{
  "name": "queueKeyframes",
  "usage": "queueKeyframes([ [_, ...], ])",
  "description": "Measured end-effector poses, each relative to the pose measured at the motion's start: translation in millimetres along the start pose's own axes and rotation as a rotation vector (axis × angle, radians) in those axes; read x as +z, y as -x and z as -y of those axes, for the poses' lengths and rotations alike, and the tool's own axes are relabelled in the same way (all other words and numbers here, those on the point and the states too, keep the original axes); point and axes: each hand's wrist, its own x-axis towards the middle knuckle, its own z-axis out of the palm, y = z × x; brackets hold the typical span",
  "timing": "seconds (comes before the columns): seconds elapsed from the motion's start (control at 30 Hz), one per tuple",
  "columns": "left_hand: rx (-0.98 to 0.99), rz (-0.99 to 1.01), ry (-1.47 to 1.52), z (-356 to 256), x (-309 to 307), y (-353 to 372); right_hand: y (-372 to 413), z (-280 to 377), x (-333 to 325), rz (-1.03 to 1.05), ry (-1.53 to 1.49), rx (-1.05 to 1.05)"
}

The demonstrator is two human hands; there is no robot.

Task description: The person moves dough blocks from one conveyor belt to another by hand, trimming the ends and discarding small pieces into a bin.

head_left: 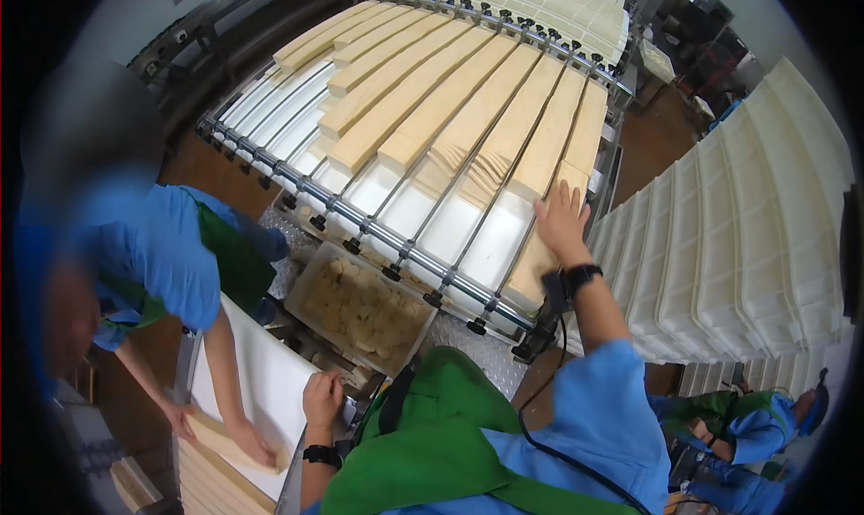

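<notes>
Your right hand is spread open, palm down on a pale strip at the right edge of the white belt, right of centre in the frame. Your left hand curls at lower centre, and you cannot tell from here whether it grips anything. The strip looks matte and dough-like, so expect it to be soft, a bit heavy for its length and likely to sag or dent, not slippery. The stepped layers at upper centre suggest thin slabs that may slide over one another. The safest hold seems to be along both long sides, fingers flat and spread, supporting the middle rather than pinching the ends.
</notes>
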Motion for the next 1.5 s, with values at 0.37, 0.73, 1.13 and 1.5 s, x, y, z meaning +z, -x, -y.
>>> queueKeyframes([
  [0.37,-0.026,-0.038,-0.060,7.5,6.1,5.2,-88.3,-6.2,-3.4,0.161,0.208,0.146],
  [0.73,-0.145,-0.289,0.055,-3.7,-29.7,10.0,-102.1,-8.9,50.1,-0.076,0.114,0.199],
  [1.13,-1.318,-0.821,-0.635,67.7,-103.0,184.1,54.7,314.7,40.2,0.078,-0.495,-1.042],
  [1.5,-1.730,-0.546,-0.385,120.6,-141.4,295.7,314.7,596.3,94.8,0.464,-0.330,-1.418],
])
